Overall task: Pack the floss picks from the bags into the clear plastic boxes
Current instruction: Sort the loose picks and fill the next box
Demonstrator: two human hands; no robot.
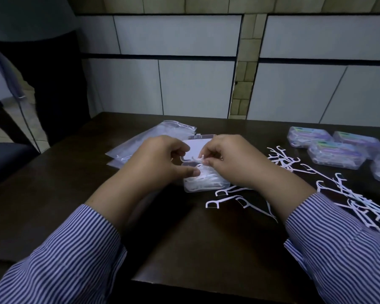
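An open clear plastic box (pixel 206 183) sits at the table's middle, filled with white floss picks, its lid (pixel 195 145) tipped up behind. My left hand (pixel 160 161) curls over the box's left side, thumb touching the picks inside. My right hand (pixel 226 159) pinches a small bunch of floss picks (pixel 199 160) just above the box. Loose floss picks (pixel 239 198) lie scattered in front of and to the right of the box, with a bigger heap (pixel 360 202) at the right. Clear bags (pixel 154 139) lie flat behind my left hand.
Several closed, filled boxes with purple-green labels (pixel 336 154) stand at the back right. The dark wooden table (pixel 184 238) meets a tiled wall at the back. A dark chair (pixel 4 159) stands off the table's left edge.
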